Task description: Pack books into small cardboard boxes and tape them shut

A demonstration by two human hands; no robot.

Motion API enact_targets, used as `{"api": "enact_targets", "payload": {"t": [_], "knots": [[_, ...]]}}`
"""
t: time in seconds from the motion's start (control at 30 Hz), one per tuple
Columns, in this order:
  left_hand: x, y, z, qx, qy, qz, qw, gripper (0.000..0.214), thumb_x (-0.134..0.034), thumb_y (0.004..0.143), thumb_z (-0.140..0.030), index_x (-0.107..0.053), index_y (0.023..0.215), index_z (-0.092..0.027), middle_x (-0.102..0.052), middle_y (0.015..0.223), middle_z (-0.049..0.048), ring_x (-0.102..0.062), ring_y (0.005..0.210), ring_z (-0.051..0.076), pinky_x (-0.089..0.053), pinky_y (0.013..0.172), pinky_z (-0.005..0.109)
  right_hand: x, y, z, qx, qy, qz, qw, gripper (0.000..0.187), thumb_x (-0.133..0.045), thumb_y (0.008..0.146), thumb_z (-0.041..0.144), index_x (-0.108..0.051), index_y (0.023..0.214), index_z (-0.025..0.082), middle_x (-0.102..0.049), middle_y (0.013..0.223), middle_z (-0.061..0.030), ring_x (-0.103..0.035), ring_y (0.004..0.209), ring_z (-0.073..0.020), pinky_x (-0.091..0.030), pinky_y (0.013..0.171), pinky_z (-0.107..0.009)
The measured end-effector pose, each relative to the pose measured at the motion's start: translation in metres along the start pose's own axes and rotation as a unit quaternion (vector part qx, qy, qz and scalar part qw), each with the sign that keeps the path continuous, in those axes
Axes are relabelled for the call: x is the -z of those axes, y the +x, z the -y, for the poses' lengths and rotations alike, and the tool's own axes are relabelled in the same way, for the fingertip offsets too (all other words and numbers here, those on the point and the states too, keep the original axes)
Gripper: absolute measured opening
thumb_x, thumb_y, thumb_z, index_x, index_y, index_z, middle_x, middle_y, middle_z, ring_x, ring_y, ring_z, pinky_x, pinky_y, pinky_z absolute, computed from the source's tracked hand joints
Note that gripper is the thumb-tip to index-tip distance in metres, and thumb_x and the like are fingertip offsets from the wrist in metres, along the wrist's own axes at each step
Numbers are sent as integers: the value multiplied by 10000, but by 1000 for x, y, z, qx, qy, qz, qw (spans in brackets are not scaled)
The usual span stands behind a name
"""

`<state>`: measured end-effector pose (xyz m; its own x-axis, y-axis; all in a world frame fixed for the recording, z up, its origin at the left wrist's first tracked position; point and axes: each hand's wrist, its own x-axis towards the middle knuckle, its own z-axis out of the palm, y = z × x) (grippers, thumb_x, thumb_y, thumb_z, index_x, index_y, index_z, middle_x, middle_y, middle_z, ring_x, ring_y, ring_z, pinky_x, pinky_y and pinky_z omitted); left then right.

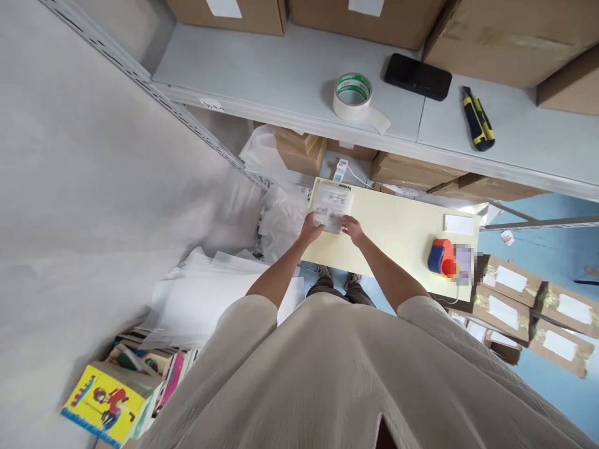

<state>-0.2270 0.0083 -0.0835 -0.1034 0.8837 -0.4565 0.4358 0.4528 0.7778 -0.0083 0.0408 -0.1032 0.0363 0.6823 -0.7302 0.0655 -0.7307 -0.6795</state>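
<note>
Both my hands hold a clear plastic packet [331, 206] with a printed label inside, low over the left end of a pale yellow table [397, 231]. My left hand [311, 228] grips the packet's lower left corner, fingers closed on it. My right hand [352, 228] pinches its lower right edge. The packet lies roughly flat, a little above or on the tabletop; I cannot tell which.
A red and blue tape dispenser [440, 257] and a white slip [458, 224] are on the table's right end. The grey shelf [281, 81] above holds a tape roll [354, 95], a black phone [417, 76], a yellow box cutter [477, 118] and cardboard boxes. Labelled parcels [510, 293] lie right; books [103, 402] and white paper lower left.
</note>
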Motion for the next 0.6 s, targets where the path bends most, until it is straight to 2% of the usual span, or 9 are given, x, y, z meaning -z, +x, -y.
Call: {"api": "enact_targets", "payload": {"t": [0.13,0.33,0.43,0.6], "knots": [[9,2,3,-2,-13,8,1000,844,-892,911,-504,-569,1651,-259,-618,1677,176,-523,1605,435,-395,1361,525,-9,3,10,5,-13,-4,1000,489,-811,786,390,-791,1261,277,-796,1334,-117,-729,1208,-297,-608,939,-392],[9,-8,12,-10,5,-9,1000,767,-794,926,-283,-561,1655,-229,-624,1649,183,-486,1640,415,-365,1393,519,3,-16,12,1,-23,-35,999,327,-796,779,315,-810,1098,247,-828,1226,-102,-750,1127,-263,-603,887,-344],[6,-21,18,12,25,-22,999,716,-720,926,-209,-581,1628,-196,-577,1695,200,-507,1635,402,-394,1387,510,14,-32,12,9,-33,-43,998,249,-792,779,302,-804,1022,246,-835,1105,-75,-757,1060,-242,-593,840,-316],[-1,-56,29,42,38,-54,997,633,-682,939,-209,-620,1569,-202,-572,1708,193,-535,1627,385,-462,1349,492,32,-58,13,17,-56,-19,998,161,-805,769,286,-775,921,242,-807,940,-47,-763,927,-213,-564,772,-293]]}}
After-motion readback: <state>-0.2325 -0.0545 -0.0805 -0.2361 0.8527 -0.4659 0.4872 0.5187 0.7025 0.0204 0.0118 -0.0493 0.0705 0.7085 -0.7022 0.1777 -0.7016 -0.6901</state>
